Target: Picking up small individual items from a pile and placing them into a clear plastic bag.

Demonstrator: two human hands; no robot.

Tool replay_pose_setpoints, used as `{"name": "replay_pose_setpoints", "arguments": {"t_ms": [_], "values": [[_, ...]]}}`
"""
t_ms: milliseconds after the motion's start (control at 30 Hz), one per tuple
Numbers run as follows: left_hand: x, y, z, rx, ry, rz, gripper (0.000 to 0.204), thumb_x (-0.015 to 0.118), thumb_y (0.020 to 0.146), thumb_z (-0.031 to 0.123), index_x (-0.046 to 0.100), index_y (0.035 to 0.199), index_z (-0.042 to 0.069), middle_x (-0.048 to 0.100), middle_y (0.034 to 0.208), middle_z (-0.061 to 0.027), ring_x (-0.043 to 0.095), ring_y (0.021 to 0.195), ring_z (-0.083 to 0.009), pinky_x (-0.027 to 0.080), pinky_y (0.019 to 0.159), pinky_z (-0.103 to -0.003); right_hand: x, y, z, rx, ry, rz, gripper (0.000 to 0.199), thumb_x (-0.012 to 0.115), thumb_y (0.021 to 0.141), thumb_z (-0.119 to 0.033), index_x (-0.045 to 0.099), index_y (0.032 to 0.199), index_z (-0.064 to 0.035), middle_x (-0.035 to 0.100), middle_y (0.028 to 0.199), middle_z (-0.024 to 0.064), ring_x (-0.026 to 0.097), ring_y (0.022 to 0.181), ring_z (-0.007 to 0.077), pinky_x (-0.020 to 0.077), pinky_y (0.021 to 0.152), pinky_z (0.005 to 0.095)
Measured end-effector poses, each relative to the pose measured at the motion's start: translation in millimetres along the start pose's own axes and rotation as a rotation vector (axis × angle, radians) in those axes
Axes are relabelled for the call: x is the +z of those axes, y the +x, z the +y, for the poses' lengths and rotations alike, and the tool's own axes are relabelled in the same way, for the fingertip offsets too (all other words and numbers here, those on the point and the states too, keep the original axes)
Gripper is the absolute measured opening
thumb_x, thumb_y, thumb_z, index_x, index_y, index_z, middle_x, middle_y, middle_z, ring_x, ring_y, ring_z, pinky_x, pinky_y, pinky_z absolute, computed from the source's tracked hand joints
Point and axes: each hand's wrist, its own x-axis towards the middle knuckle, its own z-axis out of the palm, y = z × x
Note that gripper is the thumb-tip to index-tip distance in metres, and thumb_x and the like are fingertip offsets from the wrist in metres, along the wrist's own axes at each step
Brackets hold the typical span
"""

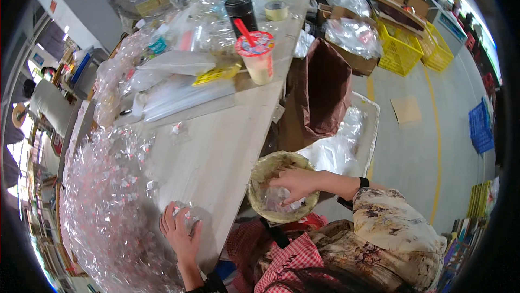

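A large heap of small clear plastic packets with red and white bits (pixel 108 201) covers the left side of the table. At the heap's near right edge, my left hand (pixel 181 233) rests with its fingers spread, beside a loose clear packet (pixel 189 214). My right hand (pixel 298 183) reaches into a round, pale yellowish bucket (pixel 255 195) at the table's right edge. Its visible fingers are apart and point down at clear plastic pieces (pixel 273 198) inside. Some of its fingertips are hard to make out.
Farther up the table (pixel 200 147) lie flat clear plastic bags (pixel 189 95), a lidded cup with a red straw (pixel 257 60), a black bottle (pixel 241 14) and a tape roll (pixel 276 10). Right of the table stand an open brown sack (pixel 327 87) and yellow crates (pixel 401 49).
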Motion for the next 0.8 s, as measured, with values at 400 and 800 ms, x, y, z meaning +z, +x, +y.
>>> {"name": "replay_pose_setpoints", "arguments": {"t_ms": [400,800], "values": [[12.2,16.5,16.4,-0.006,0.040,-0.039,0.048,0.062,0.082,0.041,0.057,0.120,0.012,0.046,0.139,-0.0147,0.041,0.129,-0.0351,0.029,0.106,-0.051,-9.8,-12.2,-1.5,-0.201,0.493,0.290,0.019,0.060,0.090,-0.014,0.063,0.106,-0.0042,0.067,0.092,0.0114,0.065,0.083,0.0254,0.0519,0.075,0.0336],[11.9,31.8,36.0,-0.024,0.031,-0.031,0.046,0.064,0.082,0.033,0.057,0.120,0.010,0.045,0.137,-0.0166,0.041,0.127,-0.0360,0.028,0.105,-0.051,26.6,-35.2,87.1,0.268,0.921,0.954,0.009,0.054,0.087,-0.006,0.063,0.090,-0.0054,0.060,0.075,-0.0028,0.051,0.066,0.0033,0.0406,0.057,0.0187]]}}
